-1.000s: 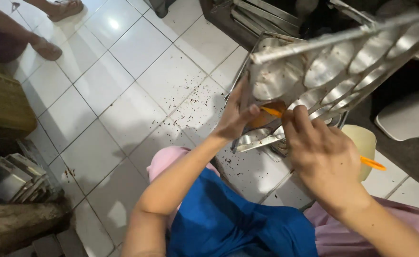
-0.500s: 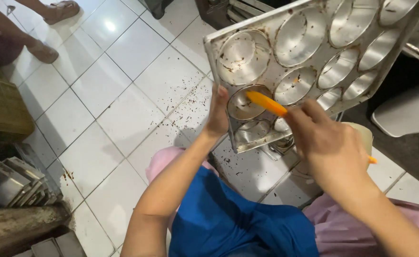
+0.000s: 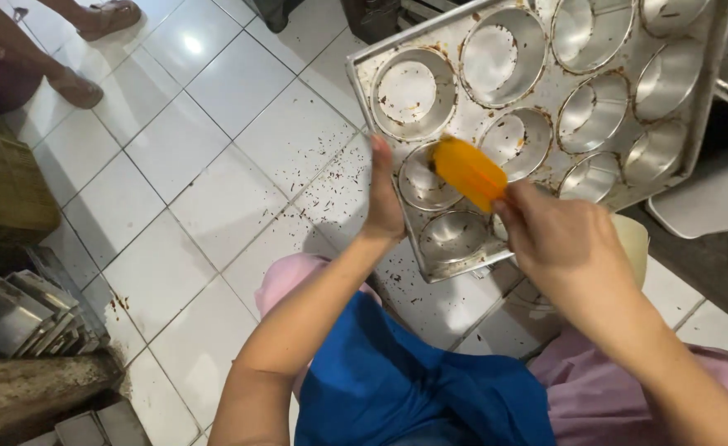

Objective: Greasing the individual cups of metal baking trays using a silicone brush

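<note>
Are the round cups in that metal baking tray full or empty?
Empty. The metal baking tray is tilted toward the camera, and its cups show bare shiny bottoms with only brown crumbs and stains around the rims.

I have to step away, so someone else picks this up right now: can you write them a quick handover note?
Left hand grips the edge of the metal muffin tray, held tilted above the white tiled floor.
Right hand holds an orange scraper at a cup in the tray's lower rows.
Done: dark crumbs already lie on the floor.
Left: brown residue shows around several cup rims.
</note>
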